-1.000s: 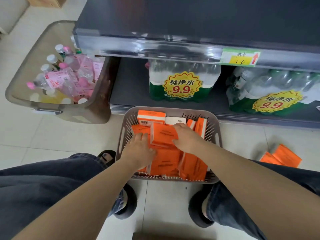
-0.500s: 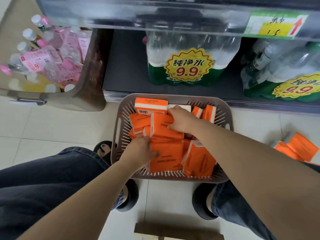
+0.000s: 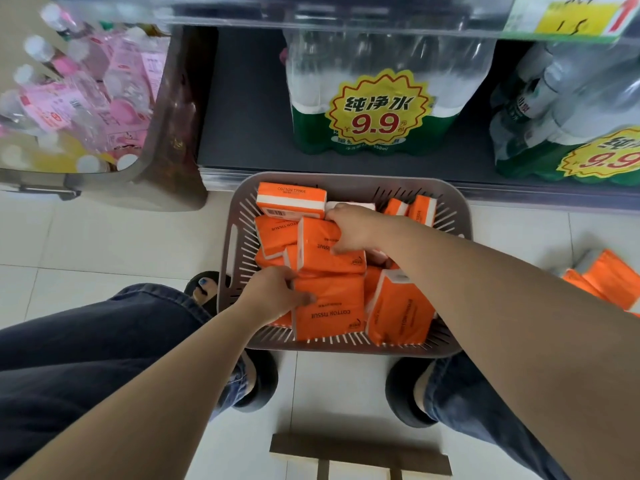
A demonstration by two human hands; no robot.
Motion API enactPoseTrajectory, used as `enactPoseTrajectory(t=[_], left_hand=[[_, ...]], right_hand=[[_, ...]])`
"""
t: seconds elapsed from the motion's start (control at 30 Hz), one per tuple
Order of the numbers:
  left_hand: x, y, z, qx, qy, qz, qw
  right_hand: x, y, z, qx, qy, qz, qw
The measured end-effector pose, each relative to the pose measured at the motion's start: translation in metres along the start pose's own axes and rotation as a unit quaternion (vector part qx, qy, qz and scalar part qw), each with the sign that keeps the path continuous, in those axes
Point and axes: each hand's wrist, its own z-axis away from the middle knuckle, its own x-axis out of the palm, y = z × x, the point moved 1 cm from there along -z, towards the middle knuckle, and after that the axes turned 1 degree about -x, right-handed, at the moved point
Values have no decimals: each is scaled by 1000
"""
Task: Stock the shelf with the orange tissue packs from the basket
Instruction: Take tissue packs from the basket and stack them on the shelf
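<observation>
My right hand (image 3: 353,230) is clenched on the top pack (image 3: 325,252), fingers curled over its far edge, thumb on its printed face. Just nearer me, my left hand (image 3: 273,292) grasps the front pack (image 3: 329,310) by its left edge, thumb lying across the orange wrapper. Both packs sit inside the basket (image 3: 232,244), on the heap of other orange tissue packs.

Crowding the right-hand grip: a boxed pack (image 3: 291,199) lies just beyond the fingers against the basket's far wall, and two slim packs (image 3: 412,209) stand on edge off to the right of the wrist. Beside the left-hand grip, to its right, an upright pack (image 3: 398,310) leans touching the front pack.

Beyond the basket, the shelf (image 3: 249,133) opens low and dark. A wrapped water multipack (image 3: 377,109) stands straight ahead of the right hand, and a second multipack (image 3: 571,133) is further right. The stretch of shelf left of them, ahead of my left hand, is bare. A tub of pink bottles (image 3: 166,168) sits left of that. Loose orange packs (image 3: 609,282) lie on the floor, well right of my right arm.
</observation>
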Motion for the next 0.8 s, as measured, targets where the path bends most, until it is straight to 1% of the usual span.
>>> enactPoseTrajectory(t=[0.07, 0.37, 0.53, 0.63, 0.8], left_hand=[[0, 0, -1, -4, -2, 9, 1000], [-1, 2, 1, -4, -24, 38, 999], [-6, 2, 5, 4, -47, 45, 998], [-11, 3, 9, 9, -51, 51, 997], [-22, 1, 21, 20, -36, 55, 998]], right_hand=[[0, 1, -1, 0, -14, -8, 1000], [-3, 3, 1, 7, -27, -13, 1000], [-8, 6, 6, 17, 3, -34, 999], [-15, 8, 13, 30, 26, -25, 999], [-36, 12, 30, 47, 75, -54, 995]])
